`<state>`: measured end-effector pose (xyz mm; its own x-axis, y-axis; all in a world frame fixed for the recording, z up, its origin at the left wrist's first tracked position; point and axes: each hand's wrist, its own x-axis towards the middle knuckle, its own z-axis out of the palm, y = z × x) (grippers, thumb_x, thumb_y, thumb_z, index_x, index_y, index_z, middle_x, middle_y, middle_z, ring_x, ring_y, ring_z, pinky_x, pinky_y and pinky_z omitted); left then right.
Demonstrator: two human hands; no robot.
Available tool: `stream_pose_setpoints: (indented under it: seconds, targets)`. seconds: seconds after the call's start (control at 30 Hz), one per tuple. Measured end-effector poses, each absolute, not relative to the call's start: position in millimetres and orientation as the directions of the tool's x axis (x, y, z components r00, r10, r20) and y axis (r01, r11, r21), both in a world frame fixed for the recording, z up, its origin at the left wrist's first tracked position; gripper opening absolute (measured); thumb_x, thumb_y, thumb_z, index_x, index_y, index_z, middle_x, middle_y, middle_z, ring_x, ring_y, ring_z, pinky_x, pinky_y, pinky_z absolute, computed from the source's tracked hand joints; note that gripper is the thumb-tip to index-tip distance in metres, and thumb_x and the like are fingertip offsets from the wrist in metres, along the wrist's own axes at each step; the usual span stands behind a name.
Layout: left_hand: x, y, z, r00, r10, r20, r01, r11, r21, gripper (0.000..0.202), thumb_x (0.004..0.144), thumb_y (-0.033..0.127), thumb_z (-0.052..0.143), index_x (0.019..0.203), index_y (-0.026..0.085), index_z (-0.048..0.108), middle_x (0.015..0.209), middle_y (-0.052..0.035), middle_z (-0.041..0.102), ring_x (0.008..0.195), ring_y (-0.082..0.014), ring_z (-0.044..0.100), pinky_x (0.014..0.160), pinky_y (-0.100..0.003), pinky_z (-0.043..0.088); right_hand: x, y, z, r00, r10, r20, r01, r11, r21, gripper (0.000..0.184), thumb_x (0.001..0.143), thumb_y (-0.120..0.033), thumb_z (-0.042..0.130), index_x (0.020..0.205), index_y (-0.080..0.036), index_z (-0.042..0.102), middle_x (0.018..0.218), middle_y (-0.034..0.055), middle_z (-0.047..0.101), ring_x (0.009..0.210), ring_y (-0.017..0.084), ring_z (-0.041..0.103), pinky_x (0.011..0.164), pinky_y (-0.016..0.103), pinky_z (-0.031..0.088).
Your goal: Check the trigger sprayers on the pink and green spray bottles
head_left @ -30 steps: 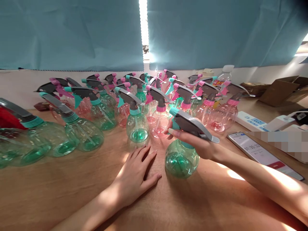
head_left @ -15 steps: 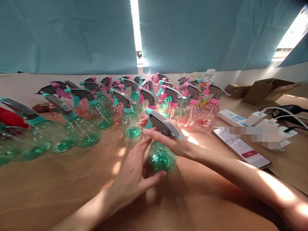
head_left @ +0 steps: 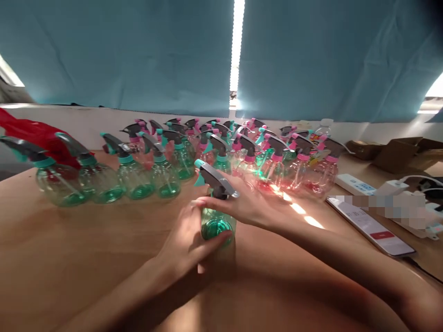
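In front of me a green spray bottle (head_left: 218, 226) stands upright on the table, its grey trigger head with a teal nozzle pointing left. My left hand (head_left: 188, 235) is wrapped around the lower body from the left, the thumb across the front. My right hand (head_left: 238, 200) grips the neck just under the head, thumb in front and the other fingers mostly hidden behind it. The bottle's teal collar is covered by that hand. Just behind it stands another green spray bottle (head_left: 221, 160), partly hidden.
Green spray bottles (head_left: 138, 184) line the left side, and pink ones (head_left: 323, 177) stand at the right. A red cloth-like item (head_left: 41, 138) lies at far left. On the right are a phone (head_left: 372, 226), a power strip (head_left: 356, 184) with plugs, and an open cardboard box (head_left: 404, 157).
The camera view has turned left, so the surroundings appear shifted right. Both hands still hold the same bottle, which now looks more upright and farther from me.
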<state>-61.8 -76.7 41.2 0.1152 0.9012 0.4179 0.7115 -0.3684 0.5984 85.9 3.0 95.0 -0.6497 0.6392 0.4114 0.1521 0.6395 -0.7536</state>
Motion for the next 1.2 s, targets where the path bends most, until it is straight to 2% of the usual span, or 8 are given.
stream_pose_setpoints:
  seconds: [0.17,0.27,0.43,0.53,0.63,0.77,0.97,1.2]
  targets:
    - [-99.7,-72.9,48.3,0.042,0.879,0.475,0.884,-0.254,0.392,0.055,0.079,0.048,0.069,0.126,0.024,0.052,0.124,-0.012,0.053,0.117,-0.0366,0.049,0.096,-0.054,0.041,67.4,14.2,91.5,-0.699,0.529,0.482,0.063,0.716,-0.695,0.048,0.078,-0.042,0.07,0.116,-0.017,0.057,0.108,0.0063,0.066,0.096,0.019,0.062,0.079,0.031,0.05]
    - [-114.7,-61.3,51.3,0.027,0.886,0.463,0.95,-0.166,0.263,0.065,0.078,0.052,0.069,0.13,0.019,0.047,0.121,-0.0136,0.055,0.115,-0.0365,0.05,0.093,-0.051,0.042,63.3,29.5,95.6,-0.621,0.55,0.558,0.128,0.774,-0.62,0.048,0.08,-0.048,0.067,0.116,-0.016,0.059,0.113,0.01,0.066,0.098,0.022,0.063,0.077,0.035,0.053]
    - [-122.0,-34.1,55.3,-0.012,0.884,0.468,0.968,-0.107,0.227,0.069,0.081,0.051,0.068,0.133,0.012,0.043,0.123,-0.0175,0.057,0.115,-0.0372,0.05,0.092,-0.05,0.04,70.5,59.0,114.8,-0.469,0.419,0.778,0.41,0.883,-0.228,0.022,0.088,-0.034,0.059,0.097,-0.014,0.064,0.102,0.0128,0.068,0.093,0.023,0.064,0.082,0.039,0.05]
    - [-121.3,-18.9,57.6,-0.009,0.882,0.472,0.981,-0.085,0.177,0.062,0.083,0.049,0.066,0.127,0.01,0.049,0.118,-0.019,0.058,0.116,-0.04,0.047,0.094,-0.053,0.036,74.2,77.8,122.4,-0.463,0.426,0.777,0.545,0.828,-0.13,0.023,0.087,-0.028,0.057,0.105,-0.015,0.062,0.11,0.015,0.066,0.1,0.027,0.062,0.084,0.041,0.048]
    - [-121.2,-8.1,61.9,-0.008,0.874,0.485,0.988,-0.069,0.141,0.057,0.083,0.052,0.065,0.119,0.008,0.055,0.114,-0.021,0.056,0.116,-0.0444,0.043,0.095,-0.057,0.031,72.7,95.2,124.5,-0.482,0.501,0.719,0.598,0.788,-0.147,0.035,0.086,-0.03,0.058,0.116,-0.012,0.058,0.116,0.0184,0.064,0.106,0.031,0.06,0.086,0.043,0.048]
    - [-123.6,2.4,67.3,-0.009,0.865,0.502,0.989,-0.066,0.131,0.055,0.083,0.06,0.061,0.108,0.011,0.06,0.112,-0.0209,0.055,0.117,-0.0482,0.04,0.096,-0.062,0.026,65.4,109.2,123.8,-0.522,0.598,0.608,0.567,0.776,-0.276,0.047,0.084,-0.033,0.061,0.122,-0.007,0.054,0.113,0.0197,0.066,0.1,0.03,0.064,0.081,0.04,0.05]
    - [-127.7,7.3,67.7,0.008,0.851,0.525,1.0,0.007,-0.026,0.046,0.079,0.055,0.07,0.094,0.012,0.063,0.104,-0.0177,0.056,0.111,-0.0459,0.043,0.094,-0.06,0.031,58.3,109.3,123.3,-0.519,0.655,0.548,0.598,0.737,-0.315,0.036,0.084,-0.019,0.058,0.118,-0.009,0.056,0.091,0.0129,0.069,0.076,0.024,0.065,0.069,0.036,0.047]
    - [-121.9,-18.7,75.8,0.028,0.841,0.54,0.996,0.023,-0.088,0.047,0.097,0.052,0.045,0.117,0.011,0.056,0.108,-0.0128,0.054,0.114,-0.0381,0.044,0.095,-0.051,0.036,61.7,104.5,126.4,-0.537,0.662,0.524,0.573,0.741,-0.349,0.032,0.085,-0.019,0.059,0.115,-0.009,0.057,0.079,0.0088,0.068,0.065,0.019,0.063,0.065,0.034,0.045]
